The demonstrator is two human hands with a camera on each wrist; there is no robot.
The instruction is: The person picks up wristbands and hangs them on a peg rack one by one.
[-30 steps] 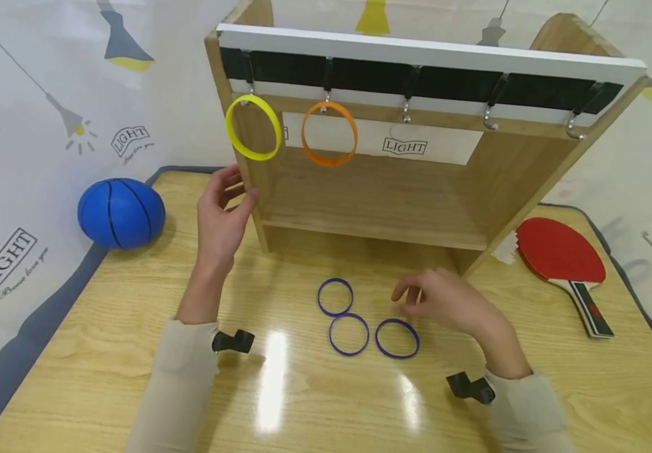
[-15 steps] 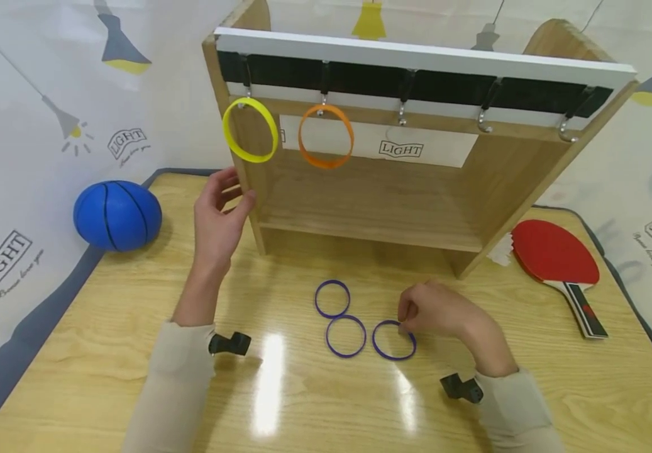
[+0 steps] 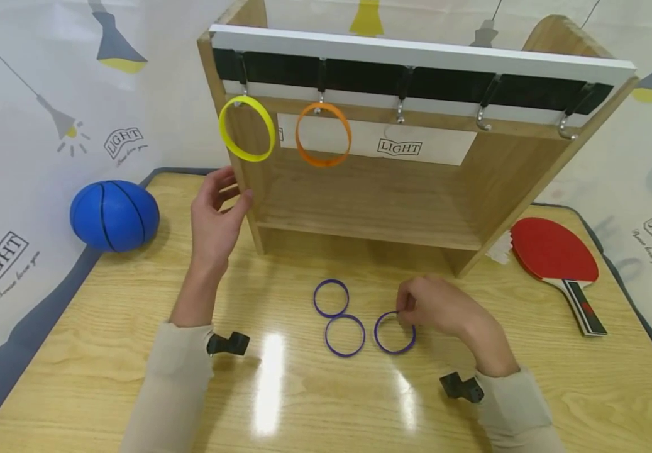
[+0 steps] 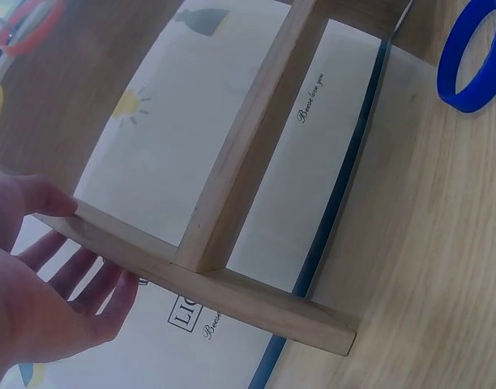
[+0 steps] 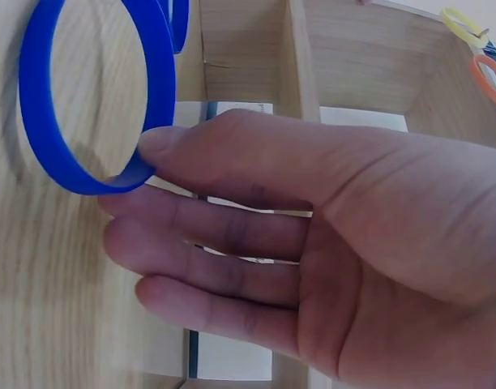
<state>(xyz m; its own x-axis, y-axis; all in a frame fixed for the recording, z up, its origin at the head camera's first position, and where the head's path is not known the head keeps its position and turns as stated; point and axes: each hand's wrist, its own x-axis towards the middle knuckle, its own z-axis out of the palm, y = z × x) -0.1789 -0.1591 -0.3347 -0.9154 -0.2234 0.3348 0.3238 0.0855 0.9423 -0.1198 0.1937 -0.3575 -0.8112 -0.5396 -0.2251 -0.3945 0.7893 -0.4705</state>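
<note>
My left hand [image 3: 212,220] grips the left side panel of a wooden shelf [image 3: 368,195], thumb in front and fingers behind, as the left wrist view also shows. My right hand [image 3: 444,308] pinches the far edge of a blue silicone wristband [image 5: 36,105] between thumb and index finger, and the band tilts up at that edge. Left of it, two more blue wristbands lie on the table, one farther back [image 3: 315,301] and one nearer [image 3: 345,355]. From the shelf's two leftmost hooks hang a yellow wristband [image 3: 221,133] and an orange wristband [image 3: 326,163].
Several metal hooks line the shelf's black strip; the middle hook [image 3: 400,113] and those right of it carry nothing. A blue ball [image 3: 113,216] sits at the left, and a red table tennis bat [image 3: 558,251] lies at the right. Patterned cloth walls stand behind the table [image 3: 190,402].
My right hand has come down and toward me to the right-hand blue wristband, taken hold of its far edge and begun tilting it. The left hand keeps its grip on the shelf.
</note>
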